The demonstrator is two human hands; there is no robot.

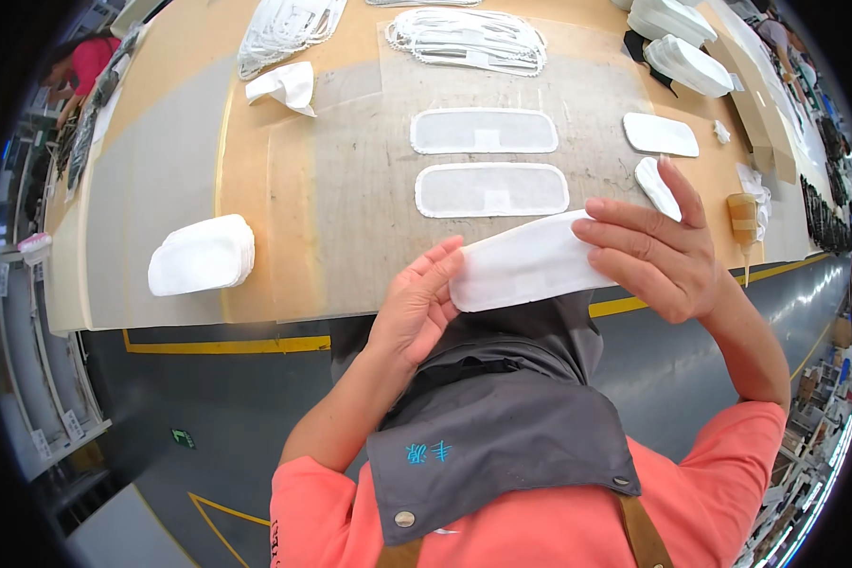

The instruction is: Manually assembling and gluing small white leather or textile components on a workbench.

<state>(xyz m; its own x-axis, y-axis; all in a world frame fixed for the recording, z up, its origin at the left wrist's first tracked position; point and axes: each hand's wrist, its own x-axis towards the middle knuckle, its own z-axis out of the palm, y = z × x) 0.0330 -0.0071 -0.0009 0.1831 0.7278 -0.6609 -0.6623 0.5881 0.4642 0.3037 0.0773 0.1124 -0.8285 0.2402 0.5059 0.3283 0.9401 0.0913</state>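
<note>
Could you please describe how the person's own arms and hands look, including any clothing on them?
The left hand and right hand are bare, without gloves, and no watch is visible. The forearms are uncovered. Coral-pink sleeves end around the elbows; the left one bears dark lettering.

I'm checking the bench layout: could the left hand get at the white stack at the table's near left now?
Probably yes: nothing visible blocks the way from the left hand to the white stack, though it would likely have to release the raised white pad first.
</note>
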